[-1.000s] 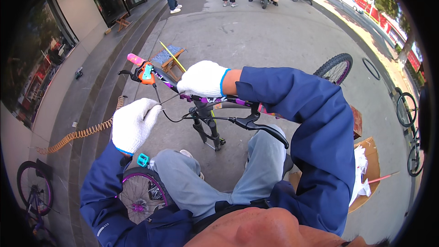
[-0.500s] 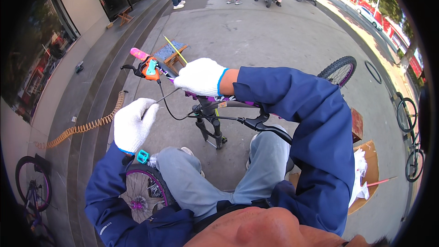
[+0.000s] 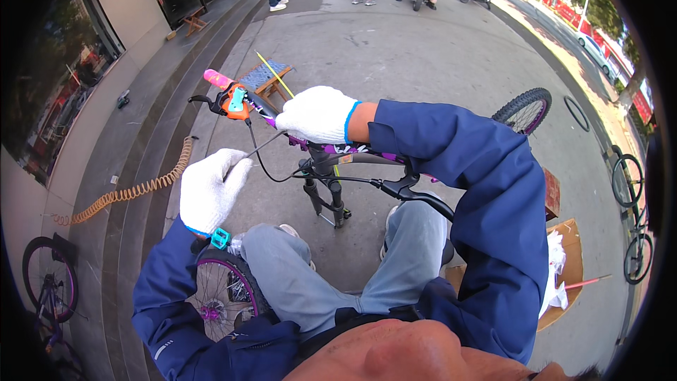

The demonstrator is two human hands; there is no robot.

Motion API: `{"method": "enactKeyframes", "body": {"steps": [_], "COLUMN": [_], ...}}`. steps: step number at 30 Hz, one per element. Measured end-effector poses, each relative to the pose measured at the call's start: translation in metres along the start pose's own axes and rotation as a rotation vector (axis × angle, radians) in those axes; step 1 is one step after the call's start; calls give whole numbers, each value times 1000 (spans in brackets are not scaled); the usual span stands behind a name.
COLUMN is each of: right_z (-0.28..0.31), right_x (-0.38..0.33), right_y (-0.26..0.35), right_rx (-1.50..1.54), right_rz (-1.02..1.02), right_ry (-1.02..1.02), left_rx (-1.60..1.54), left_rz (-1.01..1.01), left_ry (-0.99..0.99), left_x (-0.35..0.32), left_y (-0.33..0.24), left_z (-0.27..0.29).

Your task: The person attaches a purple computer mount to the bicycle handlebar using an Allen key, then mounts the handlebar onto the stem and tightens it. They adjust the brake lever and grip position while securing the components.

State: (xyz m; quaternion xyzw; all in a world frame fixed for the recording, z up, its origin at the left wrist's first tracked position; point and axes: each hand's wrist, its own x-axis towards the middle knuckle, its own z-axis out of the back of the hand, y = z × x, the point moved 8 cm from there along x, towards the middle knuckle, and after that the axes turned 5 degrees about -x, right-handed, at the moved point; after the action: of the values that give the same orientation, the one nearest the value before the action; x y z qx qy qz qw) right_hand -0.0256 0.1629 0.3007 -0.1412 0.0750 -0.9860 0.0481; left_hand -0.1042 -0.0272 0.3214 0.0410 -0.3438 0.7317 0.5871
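Note:
My left hand (image 3: 215,189), in a white knit glove, pinches one end of a thin dark cable (image 3: 266,144). The cable slants up to my right hand (image 3: 317,114), gloved the same way and closed around its other end. Behind the right hand a thin yellow-green rod or cable (image 3: 274,73) sticks up; whether the hand holds it is hidden. Beneath lies a bicycle frame (image 3: 367,155) with its fork (image 3: 326,201) pointing down. Its handlebar carries a pink grip (image 3: 218,79), an orange shifter (image 3: 232,104) and, nearer me, a black brake lever (image 3: 399,185).
A purple-rimmed wheel (image 3: 224,296) and a teal pedal (image 3: 221,238) are by my left leg. A coiled orange air hose (image 3: 141,192) crosses the steps. A small stool (image 3: 265,79) stands beyond the handlebar. At right sits a cardboard box (image 3: 568,240) holding white wrapping. People stand far ahead.
Both hands keep their hold and have shifted only slightly. The dark cable between them lies a little differently. A white car on the road has moved to the right.

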Motion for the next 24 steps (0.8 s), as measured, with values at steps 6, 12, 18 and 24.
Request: {"method": "enactKeyframes", "body": {"steps": [6,12,18,24], "right_z": [-6,-5,-5,-5], "right_x": [2,-2,-1,-3], "right_y": [-2,-1,0,2], "right_rx": [20,3,6,22], "right_rz": [38,99,33,45], "right_ry": [-61,-91,-22,-93], "left_rx": [234,720,136,-644], "left_rz": [-295,-594,-287,574], "left_ry": [-38,230,21,308], "left_x": [-3,-6,8,-10], "left_y": [-17,-24,-12,51], "left_z": [2,-11,5,-33]}}
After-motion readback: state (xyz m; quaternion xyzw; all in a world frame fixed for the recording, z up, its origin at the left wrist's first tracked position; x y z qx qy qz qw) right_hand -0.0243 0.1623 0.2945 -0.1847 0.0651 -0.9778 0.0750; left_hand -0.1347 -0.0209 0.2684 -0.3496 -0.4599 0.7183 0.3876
